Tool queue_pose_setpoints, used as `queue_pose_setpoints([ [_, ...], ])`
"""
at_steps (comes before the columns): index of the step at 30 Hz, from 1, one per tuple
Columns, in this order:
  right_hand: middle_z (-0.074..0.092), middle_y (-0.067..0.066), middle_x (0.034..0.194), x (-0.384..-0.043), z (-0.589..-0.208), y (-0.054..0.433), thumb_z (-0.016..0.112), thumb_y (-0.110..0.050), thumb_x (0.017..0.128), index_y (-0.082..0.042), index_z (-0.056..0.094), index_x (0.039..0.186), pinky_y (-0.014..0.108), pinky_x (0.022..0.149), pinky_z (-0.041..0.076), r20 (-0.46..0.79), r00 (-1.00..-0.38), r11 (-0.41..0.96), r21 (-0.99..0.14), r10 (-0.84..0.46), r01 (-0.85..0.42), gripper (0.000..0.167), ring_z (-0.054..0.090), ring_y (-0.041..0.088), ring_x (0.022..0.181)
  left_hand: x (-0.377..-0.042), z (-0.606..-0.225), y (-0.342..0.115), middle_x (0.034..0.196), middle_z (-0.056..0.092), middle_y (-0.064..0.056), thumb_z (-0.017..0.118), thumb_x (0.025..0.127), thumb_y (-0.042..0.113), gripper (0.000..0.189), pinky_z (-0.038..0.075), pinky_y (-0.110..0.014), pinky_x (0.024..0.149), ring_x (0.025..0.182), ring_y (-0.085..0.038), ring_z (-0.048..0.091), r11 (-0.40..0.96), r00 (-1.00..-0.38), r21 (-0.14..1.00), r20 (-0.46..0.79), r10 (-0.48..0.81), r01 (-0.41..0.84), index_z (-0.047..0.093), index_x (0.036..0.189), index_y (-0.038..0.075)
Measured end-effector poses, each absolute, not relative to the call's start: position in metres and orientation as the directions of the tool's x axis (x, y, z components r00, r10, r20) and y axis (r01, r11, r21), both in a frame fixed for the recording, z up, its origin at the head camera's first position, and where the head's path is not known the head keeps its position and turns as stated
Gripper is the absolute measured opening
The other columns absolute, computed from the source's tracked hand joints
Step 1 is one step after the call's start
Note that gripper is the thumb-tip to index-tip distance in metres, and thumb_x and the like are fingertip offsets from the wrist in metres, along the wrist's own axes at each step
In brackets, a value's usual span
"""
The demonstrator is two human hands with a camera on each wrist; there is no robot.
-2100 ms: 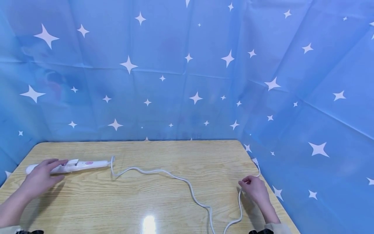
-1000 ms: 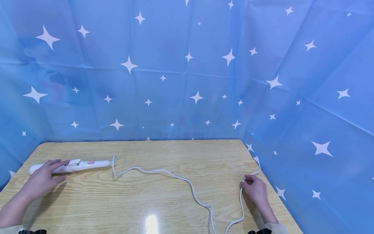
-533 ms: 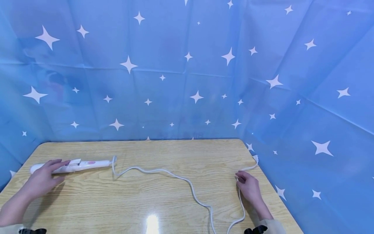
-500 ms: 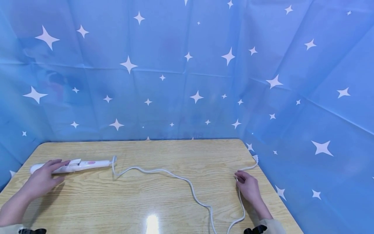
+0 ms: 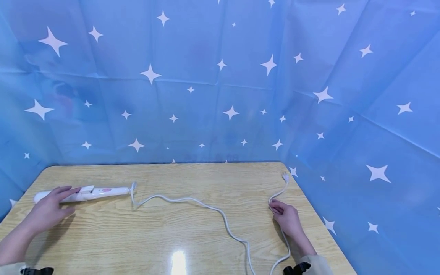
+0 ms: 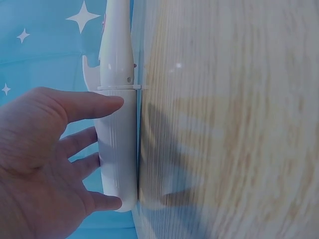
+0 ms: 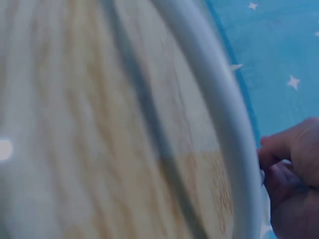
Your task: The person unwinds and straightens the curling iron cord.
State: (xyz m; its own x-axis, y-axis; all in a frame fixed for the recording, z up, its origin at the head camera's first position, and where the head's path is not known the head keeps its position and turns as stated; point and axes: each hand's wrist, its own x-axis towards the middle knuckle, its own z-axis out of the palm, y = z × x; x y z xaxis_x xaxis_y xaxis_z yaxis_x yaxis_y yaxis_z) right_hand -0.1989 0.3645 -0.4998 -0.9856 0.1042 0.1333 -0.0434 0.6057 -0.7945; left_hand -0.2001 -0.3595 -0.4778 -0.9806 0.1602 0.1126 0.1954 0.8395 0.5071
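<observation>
A white curling iron (image 5: 103, 193) with a pink button lies along the left side of the wooden table. My left hand (image 5: 49, 212) rests over its thick white barrel (image 6: 119, 154). In the left wrist view the thumb and fingers (image 6: 107, 105) lie loosely spread across that barrel. From the iron's right end a white power cord (image 5: 203, 206) winds over the table and loops past the near edge. At the right, my right hand (image 5: 288, 219) pinches the cord between thumb and fingers, a short way below the plug (image 5: 285, 177). The right wrist view shows the cord large and close, the hand partly cut off.
The wood-grained table (image 5: 161, 229) has rounded far corners. A blue curtain with white stars (image 5: 206, 57) stands right behind it and along its right side. Light reflects off the tabletop near the front middle.
My right hand has moved left, drawing the cord along; the plug has come from the right edge onto the tabletop. My left hand and the curling iron stay in place.
</observation>
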Motion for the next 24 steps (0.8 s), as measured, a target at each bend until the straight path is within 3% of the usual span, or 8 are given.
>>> queue_pose_setpoints([
  [8,0.059,0.028,0.138,-0.1992,-0.4981,0.3632,0.06,0.025,0.086,0.011,0.071,0.114,0.027,0.097,0.058,0.13,-0.99,0.631,-0.773,0.061,-0.062,0.033,0.063,0.04,0.12,-0.2005,-0.4759,-0.3599,0.141,0.029,-0.047,0.07,0.088,0.0,0.064,0.035,-0.085,0.091,0.127,-0.073,0.023,0.84,-0.981,0.507,0.096,0.169,0.194,0.042,0.143,-0.017],
  [12,0.061,0.026,0.137,-0.1991,-0.4971,0.3639,0.062,0.023,0.086,0.009,0.072,0.113,0.027,0.097,0.058,0.14,-0.988,0.644,-0.762,0.06,-0.069,0.032,0.064,0.038,0.119,-0.2011,-0.4741,-0.36,0.14,0.031,-0.047,0.071,0.088,0.0,0.063,0.047,-0.073,0.082,0.119,-0.071,0.035,0.851,-0.981,0.487,0.096,0.171,0.196,0.044,0.142,-0.017],
  [15,0.062,0.026,0.135,-0.1995,-0.4961,0.3636,0.066,0.02,0.086,0.008,0.073,0.112,0.027,0.096,0.059,0.148,-0.987,0.65,-0.756,0.065,-0.071,0.029,0.065,0.038,0.117,-0.2009,-0.4736,-0.3598,0.139,0.032,-0.047,0.07,0.088,0.0,0.062,0.049,-0.067,0.077,0.115,-0.07,0.038,0.854,-0.981,0.482,0.099,0.169,0.196,0.045,0.141,-0.016],
  [18,0.063,0.026,0.133,-0.2001,-0.4954,0.3633,0.069,0.017,0.087,0.007,0.073,0.112,0.027,0.094,0.06,0.148,-0.986,0.66,-0.749,0.069,-0.066,0.028,0.066,0.037,0.115,-0.2001,-0.4734,-0.3593,0.14,0.03,-0.048,0.069,0.089,-0.001,0.061,0.044,-0.077,0.085,0.123,-0.073,0.03,0.845,-0.981,0.499,0.096,0.167,0.192,0.044,0.142,-0.016],
  [20,0.064,0.025,0.132,-0.2002,-0.4952,0.3632,0.07,0.014,0.087,0.006,0.073,0.113,0.027,0.092,0.061,0.144,-0.987,0.669,-0.741,0.072,-0.059,0.027,0.067,0.036,0.114,-0.1991,-0.4736,-0.3587,0.141,0.029,-0.049,0.069,0.089,-0.002,0.061,0.034,-0.085,0.092,0.128,-0.074,0.022,0.834,-0.981,0.518,0.103,0.163,0.192,0.043,0.143,-0.016],
  [24,0.067,0.023,0.127,-0.2001,-0.495,0.3633,0.07,0.011,0.088,0.005,0.073,0.117,0.027,0.091,0.061,0.142,-0.987,0.679,-0.732,0.081,-0.05,0.029,0.068,0.035,0.111,-0.1963,-0.475,-0.3564,0.141,0.029,-0.049,0.069,0.089,-0.003,0.062,0.02,-0.089,0.099,0.133,-0.073,0.014,0.818,-0.978,0.538,0.152,0.145,0.205,0.043,0.144,-0.015],
])
